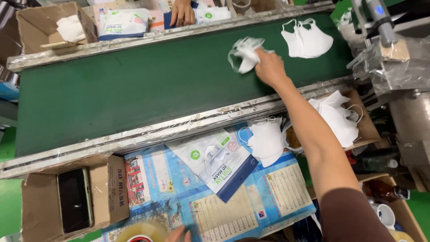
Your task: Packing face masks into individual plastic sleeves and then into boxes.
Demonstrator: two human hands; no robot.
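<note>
Right hand reaches out over the green belt, fingers closed on a bunch of white masks at about one o'clock in view. More masks lie on the belt at two o'clock, just apart from the grab. Left hand sits at the six o'clock edge, mostly cut off; can't tell its grip, though it's beside a tape roll. A mask pouch lies on the table near centre, a stack of masks right beside it.
</note>
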